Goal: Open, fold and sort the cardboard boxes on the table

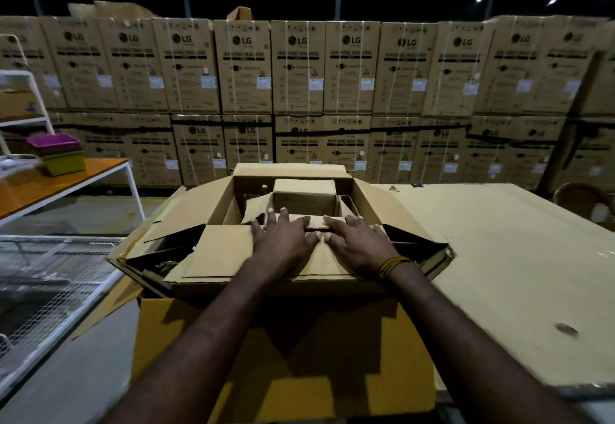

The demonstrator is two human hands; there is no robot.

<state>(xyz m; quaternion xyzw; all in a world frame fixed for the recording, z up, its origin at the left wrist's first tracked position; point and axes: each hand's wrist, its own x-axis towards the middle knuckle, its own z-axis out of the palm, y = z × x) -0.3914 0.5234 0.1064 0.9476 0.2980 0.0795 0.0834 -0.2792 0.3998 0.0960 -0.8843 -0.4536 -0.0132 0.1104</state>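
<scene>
A large open cardboard box stands in front of me with its flaps spread outward. Inside it sit smaller folded cardboard boxes, one upright at the back. My left hand lies flat with fingers spread on a flattened cardboard piece at the box's near side. My right hand, with a yellow thread band at the wrist, presses flat on the same piece beside it. Both thumbs nearly meet over a fold in the middle.
The table to the right is covered by a flat cardboard sheet. A wire mesh rack stands at the left, and behind it a wooden table with stacked coloured bins. A wall of large appliance cartons fills the back.
</scene>
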